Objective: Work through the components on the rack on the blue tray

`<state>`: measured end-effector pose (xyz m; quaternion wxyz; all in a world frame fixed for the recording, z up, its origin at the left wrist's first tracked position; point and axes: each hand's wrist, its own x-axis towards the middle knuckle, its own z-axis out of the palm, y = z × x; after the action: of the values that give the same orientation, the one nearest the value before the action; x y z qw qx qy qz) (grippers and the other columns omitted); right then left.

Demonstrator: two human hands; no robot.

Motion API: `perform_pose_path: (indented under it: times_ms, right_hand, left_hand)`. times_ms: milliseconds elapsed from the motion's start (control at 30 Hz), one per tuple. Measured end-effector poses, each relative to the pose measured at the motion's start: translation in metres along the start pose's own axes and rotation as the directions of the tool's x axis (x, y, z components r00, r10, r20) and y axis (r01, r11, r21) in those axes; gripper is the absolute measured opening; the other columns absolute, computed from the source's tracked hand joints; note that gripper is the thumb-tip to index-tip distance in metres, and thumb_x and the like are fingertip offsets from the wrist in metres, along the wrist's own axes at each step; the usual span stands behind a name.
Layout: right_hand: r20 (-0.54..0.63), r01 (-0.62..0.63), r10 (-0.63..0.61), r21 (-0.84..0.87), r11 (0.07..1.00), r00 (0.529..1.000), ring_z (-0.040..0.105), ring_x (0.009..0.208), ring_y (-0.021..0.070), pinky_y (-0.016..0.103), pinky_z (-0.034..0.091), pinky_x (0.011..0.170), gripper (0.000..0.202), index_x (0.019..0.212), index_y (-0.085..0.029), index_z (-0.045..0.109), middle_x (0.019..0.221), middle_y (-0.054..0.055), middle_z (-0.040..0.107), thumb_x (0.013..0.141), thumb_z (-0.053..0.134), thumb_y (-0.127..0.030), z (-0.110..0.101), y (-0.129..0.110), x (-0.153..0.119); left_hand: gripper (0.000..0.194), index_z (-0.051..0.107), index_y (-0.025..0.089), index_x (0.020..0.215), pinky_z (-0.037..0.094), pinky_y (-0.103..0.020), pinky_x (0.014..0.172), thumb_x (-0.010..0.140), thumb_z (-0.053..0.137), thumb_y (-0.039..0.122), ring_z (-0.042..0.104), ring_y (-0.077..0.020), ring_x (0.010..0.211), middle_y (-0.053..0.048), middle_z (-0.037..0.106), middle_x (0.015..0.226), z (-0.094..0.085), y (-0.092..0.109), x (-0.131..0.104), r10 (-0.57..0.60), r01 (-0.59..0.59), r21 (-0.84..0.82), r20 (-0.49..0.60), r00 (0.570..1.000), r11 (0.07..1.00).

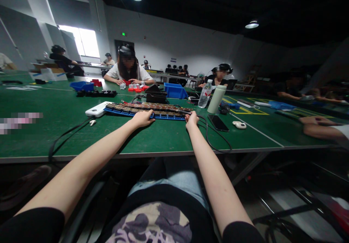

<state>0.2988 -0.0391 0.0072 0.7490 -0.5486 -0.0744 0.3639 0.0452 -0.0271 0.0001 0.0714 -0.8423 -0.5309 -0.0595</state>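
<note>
A long blue plastic strip [171, 117], with rows of thin copper-coloured and red wires [131, 108] along it, lies across the green table in front of me. My left hand [143, 118] is closed on its near edge, around the middle. At its right end my right hand [192, 120] is pinched round a slender dark tool [178, 111] whose tip points left over the wires. What kind of tool it is I cannot make out. A black cable [208, 136] loops from near that hand across the table. Some fingertips are hidden behind the strip.
Left of the strip are a white device [95, 110] and a white earbud [92, 122]. A black phone [218, 123], an earbud case [239, 125], a green flask [216, 99] and a water bottle [205, 94] stand or lie right. Blue bins [175, 90] and co-workers [129, 68] are beyond.
</note>
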Motion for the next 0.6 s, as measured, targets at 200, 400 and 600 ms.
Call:
perform_pose_path:
  times_ms: [200, 400, 600]
  right_hand:
    - [-0.009, -0.012, 0.012, 0.000, 1.000, 1.000, 0.043, 0.040, 0.0051, 0.010, 0.041, 0.043, 0.029, 0.072, -0.020, 0.052, 0.048, -0.005, 0.053, 0.101, 0.056, -0.018, -0.0003, -0.0018, -0.0026]
    - [-0.007, -0.009, 0.009, 0.011, 1.000, 1.000, 0.043, 0.040, 0.0052, 0.010, 0.042, 0.043, 0.025, 0.075, -0.020, 0.053, 0.050, -0.006, 0.053, 0.100, 0.056, -0.017, -0.0002, -0.0015, -0.0027]
    - [-0.006, -0.019, 0.019, 0.005, 1.000, 1.000, 0.043, 0.039, 0.0052, 0.010, 0.042, 0.042, 0.024, 0.076, -0.020, 0.053, 0.049, -0.006, 0.053, 0.099, 0.057, -0.017, 0.0001, -0.0013, -0.0007]
  left_hand:
    - [0.049, 0.055, 0.022, 0.149, 0.056, -0.036, 0.095, 0.106, 0.054, 0.045, 0.076, -0.0317, 0.120, -0.012, 0.082, 0.119, 0.0013, -0.0006, 0.0008, 0.005, -0.005, -0.013, -0.015, 1.000, 1.000]
    - [0.044, 0.059, 0.021, 0.146, 0.057, -0.036, 0.098, 0.107, 0.055, 0.042, 0.074, -0.0308, 0.122, -0.013, 0.078, 0.127, 0.0006, -0.0004, 0.0014, 0.018, -0.020, -0.045, -0.048, 0.999, 0.999]
    - [0.042, 0.061, 0.021, 0.142, 0.058, -0.039, 0.099, 0.107, 0.055, 0.043, 0.071, -0.0329, 0.128, -0.016, 0.065, 0.147, 0.0016, 0.0000, 0.0005, 0.021, -0.024, -0.034, -0.074, 0.997, 0.999]
